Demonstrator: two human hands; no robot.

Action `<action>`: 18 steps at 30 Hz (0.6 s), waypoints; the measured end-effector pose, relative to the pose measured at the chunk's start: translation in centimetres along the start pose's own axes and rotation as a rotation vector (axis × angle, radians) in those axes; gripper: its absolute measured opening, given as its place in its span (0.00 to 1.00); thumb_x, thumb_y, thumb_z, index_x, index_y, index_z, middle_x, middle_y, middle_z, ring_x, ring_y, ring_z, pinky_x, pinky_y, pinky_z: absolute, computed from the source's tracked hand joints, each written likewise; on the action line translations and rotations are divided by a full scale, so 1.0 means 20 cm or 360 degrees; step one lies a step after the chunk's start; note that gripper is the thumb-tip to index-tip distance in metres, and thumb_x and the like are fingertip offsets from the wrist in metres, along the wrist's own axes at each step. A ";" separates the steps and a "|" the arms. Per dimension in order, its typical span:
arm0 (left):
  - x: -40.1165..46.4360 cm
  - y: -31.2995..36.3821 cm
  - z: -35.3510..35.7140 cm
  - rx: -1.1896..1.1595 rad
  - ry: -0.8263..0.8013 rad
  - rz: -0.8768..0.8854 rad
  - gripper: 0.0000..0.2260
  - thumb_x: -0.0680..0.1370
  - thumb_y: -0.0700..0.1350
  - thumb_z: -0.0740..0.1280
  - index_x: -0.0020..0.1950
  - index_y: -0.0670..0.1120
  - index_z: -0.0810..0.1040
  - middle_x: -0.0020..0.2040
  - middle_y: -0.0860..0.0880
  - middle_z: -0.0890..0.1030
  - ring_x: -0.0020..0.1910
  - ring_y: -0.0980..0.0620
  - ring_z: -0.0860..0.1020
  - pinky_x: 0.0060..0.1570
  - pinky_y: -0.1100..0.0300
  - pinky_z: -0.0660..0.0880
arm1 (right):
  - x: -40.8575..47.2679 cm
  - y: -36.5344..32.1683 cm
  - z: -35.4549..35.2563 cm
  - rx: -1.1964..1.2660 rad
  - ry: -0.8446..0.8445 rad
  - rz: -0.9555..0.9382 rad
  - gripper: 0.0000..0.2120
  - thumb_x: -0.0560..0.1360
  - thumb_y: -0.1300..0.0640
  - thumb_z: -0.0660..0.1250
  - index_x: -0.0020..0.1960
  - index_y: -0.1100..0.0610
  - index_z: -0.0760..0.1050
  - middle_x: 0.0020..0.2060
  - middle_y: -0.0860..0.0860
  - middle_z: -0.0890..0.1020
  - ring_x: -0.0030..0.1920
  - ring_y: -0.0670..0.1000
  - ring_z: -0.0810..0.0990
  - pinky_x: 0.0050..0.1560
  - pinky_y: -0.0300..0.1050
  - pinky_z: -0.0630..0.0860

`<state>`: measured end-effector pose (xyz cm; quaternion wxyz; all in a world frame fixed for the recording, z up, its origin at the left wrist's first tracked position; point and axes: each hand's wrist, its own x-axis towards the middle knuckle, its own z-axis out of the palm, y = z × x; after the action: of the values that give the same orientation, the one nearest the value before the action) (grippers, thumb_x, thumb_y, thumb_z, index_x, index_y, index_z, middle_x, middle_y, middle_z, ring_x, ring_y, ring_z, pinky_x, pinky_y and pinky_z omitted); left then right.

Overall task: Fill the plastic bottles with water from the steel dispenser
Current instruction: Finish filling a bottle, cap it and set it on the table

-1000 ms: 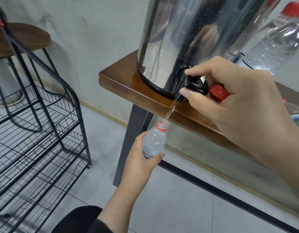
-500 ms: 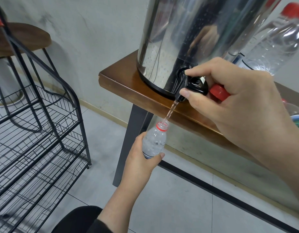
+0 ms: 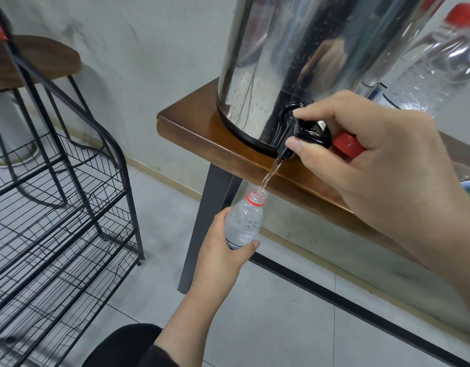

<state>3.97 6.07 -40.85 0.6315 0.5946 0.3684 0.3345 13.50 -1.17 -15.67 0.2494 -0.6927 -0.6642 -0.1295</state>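
Fingers of the right hand pinch the black plastic tap lever on the tall polished steel dispenser, a red cap tucked in the palm; the left hand wraps the small clear plastic bottle at six o'clock below the spout, off the wooden counter. Filling is underway; next I'd release the lever before overflow. No label writing is legible.

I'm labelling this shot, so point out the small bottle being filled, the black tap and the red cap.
small bottle (image 3: pixel 243 223), head view, clear shoulder.
black tap (image 3: pixel 312 134), head view, glossy handle.
red cap (image 3: pixel 347 144), head view, visible side.
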 end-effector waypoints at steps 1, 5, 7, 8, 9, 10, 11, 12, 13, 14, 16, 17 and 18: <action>0.00 0.00 0.00 0.0004 -0.0004 0.0004 0.30 0.73 0.49 0.79 0.67 0.65 0.69 0.58 0.60 0.79 0.50 0.52 0.78 0.44 0.60 0.79 | 0.00 0.00 0.00 0.0001 0.0009 -0.0003 0.12 0.79 0.44 0.68 0.59 0.48 0.80 0.33 0.32 0.69 0.36 0.37 0.75 0.39 0.26 0.66; 0.00 0.01 0.00 0.0003 -0.0011 0.0006 0.30 0.73 0.49 0.79 0.68 0.64 0.68 0.59 0.60 0.79 0.52 0.52 0.78 0.47 0.58 0.80 | 0.01 0.00 0.00 0.0012 0.0058 -0.0023 0.11 0.80 0.46 0.68 0.59 0.49 0.80 0.40 0.32 0.75 0.39 0.34 0.76 0.42 0.25 0.67; 0.00 0.01 0.00 0.0003 -0.0011 -0.0004 0.30 0.73 0.49 0.79 0.68 0.65 0.68 0.59 0.60 0.79 0.53 0.51 0.79 0.48 0.56 0.81 | 0.02 0.01 -0.01 0.0069 0.0131 -0.0012 0.10 0.81 0.47 0.67 0.57 0.49 0.82 0.43 0.33 0.78 0.41 0.34 0.77 0.44 0.25 0.68; 0.00 0.01 0.00 -0.0003 -0.0009 -0.0007 0.30 0.73 0.49 0.79 0.68 0.65 0.68 0.59 0.60 0.79 0.54 0.51 0.79 0.48 0.56 0.81 | 0.04 0.01 -0.02 0.0114 0.0182 0.0024 0.09 0.81 0.47 0.66 0.55 0.49 0.82 0.42 0.35 0.80 0.40 0.35 0.77 0.43 0.25 0.68; 0.00 0.01 0.00 -0.0006 -0.0008 -0.0006 0.30 0.73 0.49 0.79 0.68 0.65 0.68 0.58 0.60 0.79 0.54 0.51 0.79 0.47 0.56 0.81 | 0.07 0.01 -0.03 0.0147 0.0221 0.0081 0.09 0.81 0.46 0.65 0.52 0.48 0.82 0.39 0.37 0.80 0.39 0.36 0.77 0.40 0.27 0.68; -0.01 0.01 0.00 -0.0003 -0.0008 -0.0002 0.30 0.73 0.49 0.79 0.68 0.65 0.68 0.58 0.61 0.79 0.54 0.51 0.79 0.47 0.57 0.81 | 0.10 0.01 -0.04 0.0154 0.0224 0.0152 0.10 0.82 0.45 0.64 0.49 0.48 0.80 0.36 0.41 0.80 0.38 0.40 0.77 0.37 0.31 0.68; -0.01 0.01 0.00 0.0001 -0.0007 -0.0001 0.30 0.73 0.49 0.79 0.68 0.65 0.68 0.58 0.61 0.79 0.54 0.51 0.79 0.47 0.57 0.81 | 0.13 0.02 -0.05 0.0142 0.0189 0.0215 0.11 0.82 0.44 0.63 0.47 0.49 0.79 0.34 0.47 0.80 0.38 0.45 0.77 0.35 0.35 0.69; -0.01 0.01 0.00 0.0003 -0.0007 -0.0003 0.30 0.73 0.49 0.79 0.68 0.65 0.68 0.58 0.61 0.79 0.54 0.51 0.79 0.47 0.57 0.81 | 0.16 0.03 -0.06 0.0130 0.0143 0.0255 0.13 0.82 0.44 0.63 0.46 0.51 0.79 0.34 0.51 0.79 0.38 0.49 0.77 0.34 0.39 0.69; -0.01 0.01 0.00 0.0000 -0.0005 -0.0010 0.30 0.73 0.49 0.79 0.68 0.66 0.69 0.58 0.61 0.79 0.53 0.51 0.79 0.47 0.57 0.81 | 0.17 0.03 -0.06 0.0129 0.0111 0.0274 0.15 0.82 0.43 0.63 0.45 0.52 0.79 0.35 0.52 0.79 0.38 0.51 0.76 0.34 0.40 0.69; -0.01 0.01 0.00 -0.0008 -0.0004 -0.0014 0.30 0.72 0.49 0.79 0.67 0.67 0.69 0.58 0.61 0.79 0.52 0.52 0.79 0.47 0.56 0.81 | 0.18 0.03 -0.06 0.0141 0.0096 0.0283 0.16 0.82 0.43 0.62 0.45 0.53 0.79 0.36 0.52 0.79 0.37 0.52 0.76 0.34 0.41 0.70; -0.01 0.02 -0.01 -0.0012 0.0001 -0.0010 0.30 0.72 0.49 0.79 0.65 0.69 0.68 0.57 0.62 0.79 0.51 0.54 0.79 0.47 0.55 0.81 | 0.16 0.02 -0.07 0.0154 0.0112 0.0291 0.21 0.84 0.43 0.58 0.42 0.57 0.76 0.33 0.56 0.77 0.33 0.53 0.74 0.33 0.45 0.70; -0.01 0.02 -0.01 -0.0010 0.0002 -0.0002 0.29 0.73 0.49 0.79 0.65 0.69 0.68 0.57 0.63 0.79 0.53 0.55 0.79 0.48 0.55 0.82 | 0.14 0.03 -0.07 0.0157 0.0140 0.0299 0.24 0.84 0.43 0.55 0.40 0.58 0.74 0.31 0.56 0.75 0.31 0.53 0.73 0.33 0.47 0.70; -0.01 0.02 -0.02 -0.0010 0.0000 0.0004 0.29 0.73 0.49 0.79 0.64 0.70 0.68 0.57 0.63 0.79 0.54 0.55 0.80 0.49 0.55 0.82 | 0.11 0.04 -0.07 0.0185 0.0176 0.0326 0.24 0.85 0.43 0.53 0.41 0.58 0.74 0.29 0.54 0.74 0.30 0.53 0.72 0.34 0.51 0.70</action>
<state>3.61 6.08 -40.40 0.6331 0.5930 0.3665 0.3364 14.69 0.05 -13.54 0.3374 -0.7331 -0.5816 -0.1026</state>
